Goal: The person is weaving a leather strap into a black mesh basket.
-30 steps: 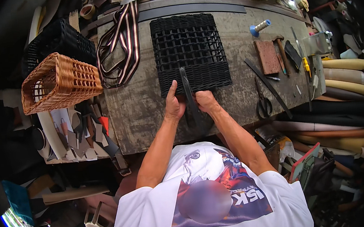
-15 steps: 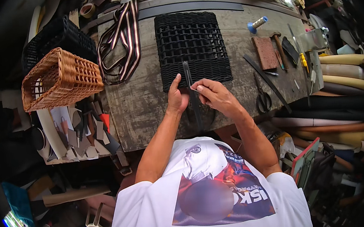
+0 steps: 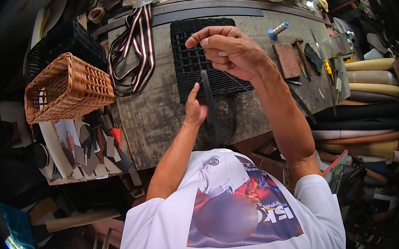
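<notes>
A black woven basket panel or basket (image 3: 188, 84) lies on the worktable in front of me. A narrow black strap (image 3: 209, 102) runs from its near part toward my body. My left hand (image 3: 196, 109) is at the basket's near edge, thumb up beside the strap, its other fingers partly hidden under it. Above the basket my right hand (image 3: 233, 51) is raised, thumb and forefinger pinched on a thin thread (image 3: 197, 55) that rises from the strap's far end. Whether a needle is in the pinch is too small to tell.
Left stand a brown wicker basket (image 3: 68, 86) and a black one (image 3: 64, 44), beside striped webbing (image 3: 137, 49). Rightward on the worktable (image 3: 156, 124) lie a thread spool (image 3: 278, 31), a reddish block (image 3: 287, 61), a hammer (image 3: 303, 57) and a yellow-handled tool (image 3: 328, 70). Rolled material (image 3: 372, 76) is stacked right.
My right hand has risen from beside the strap, up and away over the basket, drawing the thread up. My left hand has stayed nearly in place at the strap.
</notes>
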